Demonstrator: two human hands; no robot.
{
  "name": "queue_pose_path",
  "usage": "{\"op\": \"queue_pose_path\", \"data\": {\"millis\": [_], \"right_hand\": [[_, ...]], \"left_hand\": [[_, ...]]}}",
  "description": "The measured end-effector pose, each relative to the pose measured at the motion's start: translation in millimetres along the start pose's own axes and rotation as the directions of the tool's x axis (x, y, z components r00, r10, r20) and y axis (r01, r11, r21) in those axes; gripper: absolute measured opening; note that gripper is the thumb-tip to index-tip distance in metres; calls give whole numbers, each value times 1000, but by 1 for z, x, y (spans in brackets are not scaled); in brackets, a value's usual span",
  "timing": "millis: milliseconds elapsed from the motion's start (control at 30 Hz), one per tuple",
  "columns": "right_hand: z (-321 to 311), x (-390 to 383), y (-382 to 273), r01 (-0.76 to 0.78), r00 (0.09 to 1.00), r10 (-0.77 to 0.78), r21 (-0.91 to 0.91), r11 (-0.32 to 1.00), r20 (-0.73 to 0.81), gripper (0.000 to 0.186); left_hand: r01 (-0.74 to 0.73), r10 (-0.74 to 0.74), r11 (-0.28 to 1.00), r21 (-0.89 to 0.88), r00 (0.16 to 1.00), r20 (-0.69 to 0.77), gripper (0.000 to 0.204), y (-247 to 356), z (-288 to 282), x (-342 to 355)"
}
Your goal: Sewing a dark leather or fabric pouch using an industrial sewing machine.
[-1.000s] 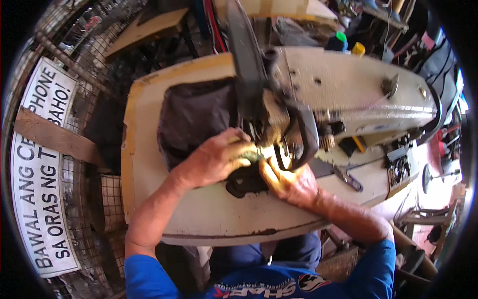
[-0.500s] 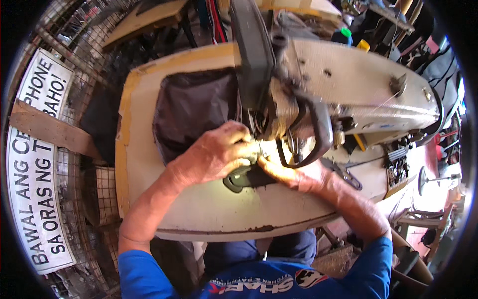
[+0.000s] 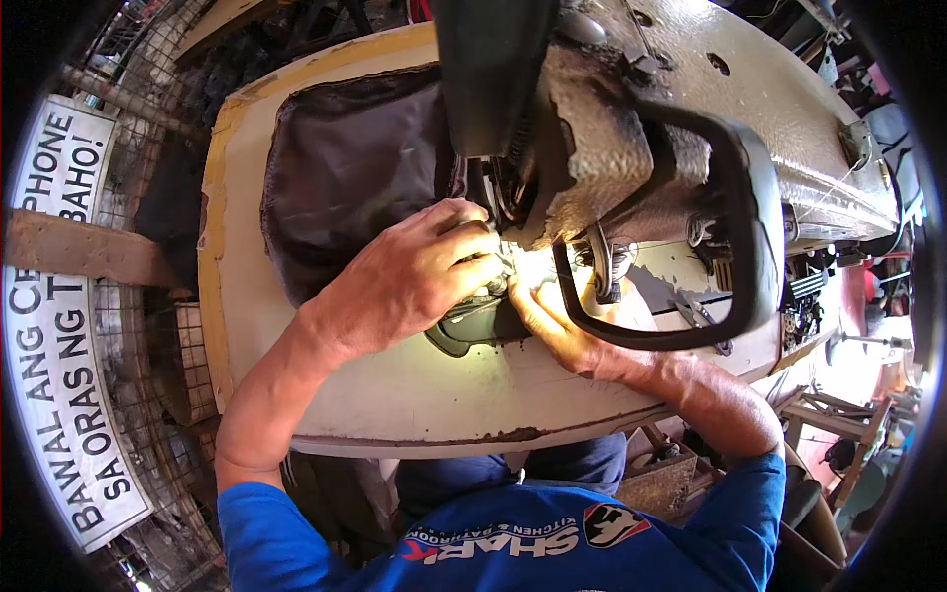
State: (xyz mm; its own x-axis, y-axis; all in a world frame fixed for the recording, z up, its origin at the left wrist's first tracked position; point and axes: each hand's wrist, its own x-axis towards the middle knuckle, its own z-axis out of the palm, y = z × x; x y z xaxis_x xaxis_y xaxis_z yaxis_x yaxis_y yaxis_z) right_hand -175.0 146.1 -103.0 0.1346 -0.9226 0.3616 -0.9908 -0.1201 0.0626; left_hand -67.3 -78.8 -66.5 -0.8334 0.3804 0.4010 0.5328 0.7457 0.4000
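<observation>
Left hand [image 3: 400, 278]: fingers curled, gripping dark fabric [image 3: 485, 328] low at working end of sewing machine [image 3: 779, 128], beside bright light. Right hand [image 3: 577, 347]: fingertips near fabric's right side, hand partly behind black looped guard [image 3: 760, 232]; whether they grip, cannot tell. Dark fabric rests on tabletop [image 3: 395, 407]; broad brown panel [image 3: 355, 178] spreads beyond left hand. Snips [image 3: 698, 314] lie right of right hand.

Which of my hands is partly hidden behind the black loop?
Your right hand: the black loop crosses in front of it, while your left hand is clear.
</observation>
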Motion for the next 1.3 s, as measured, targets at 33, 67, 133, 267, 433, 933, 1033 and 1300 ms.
{"op": "queue_pose_path", "data": {"millis": [33, 67, 133, 267, 433, 933, 1033, 1300], "right_hand": [[0, -1, 0, -1, 1000, 2, -12, 1000, 28, 50], [3, -2, -2, -28, 999, 27, 33, 999, 33, 40], [7, -6, -1, -57, 996, 62, 100, 993, -56, 33], [20, -13, 5, -173, 981, 194, 349, 921, -28, 17], [26, -21, 3, -304, 945, 327, 380, 874, 4, 30], [25, -16, -2, -247, 968, 240, 470, 847, 76, 18], [26, -18, 3, -208, 976, 211, 458, 864, 47, 14], [29, -12, 8, -215, 974, 226, 272, 938, -10, 23]], "left_hand": [[24, -24, 1000, 8, 1000, 21, 22, 0, 1, 0], [-29, 18, 985, 173, 998, 65, 22, 0, 1, -1], [-20, 6, 983, 181, 997, 81, 24, 0, 1, -2], [-2, -14, 981, 195, 997, 81, 25, 1, 3, -4], [-10, -1, 983, 185, 998, 60, 23, -4, 2, -10], [-35, 35, 999, 16, 999, 10, 23, -17, -4, -5], [-19, 19, 998, 61, 1000, 12, 21, -15, 1, -6], [-91, 90, 980, 178, 996, 16, 19, -15, 3, -7]]}}
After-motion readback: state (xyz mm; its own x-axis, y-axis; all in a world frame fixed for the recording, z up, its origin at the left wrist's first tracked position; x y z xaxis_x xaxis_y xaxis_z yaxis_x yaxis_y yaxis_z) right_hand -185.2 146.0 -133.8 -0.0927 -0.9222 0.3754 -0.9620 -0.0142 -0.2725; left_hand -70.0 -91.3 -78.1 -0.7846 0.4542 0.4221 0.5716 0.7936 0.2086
